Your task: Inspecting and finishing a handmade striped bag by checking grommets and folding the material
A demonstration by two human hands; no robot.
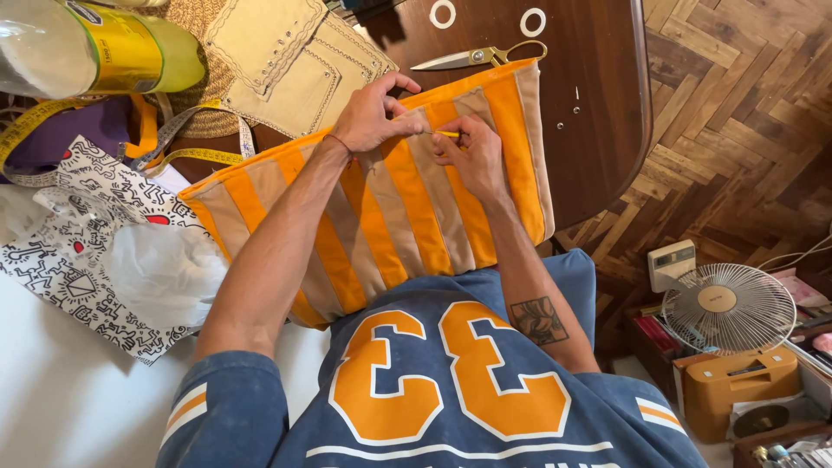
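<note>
The left hand (371, 114) is pinching the orange and tan striped cloth (381, 208) in the upper middle of the frame, fingers curled and pressing the woven fabric flat. Just beside it, touching, the right hand (468, 156) is gripping a thin yellow pencil (447, 133) between closed fingertips, its point lying on a tan stripe. The cloth is draping from the dark wooden table (598, 104) down toward the lap. Metal scissors (477, 57) with brass-coloured loops are lying above the cloth's top edge. A beige stitched denim piece (290, 52) is resting at upper left, near a yellow measuring tape (195, 154).
</note>
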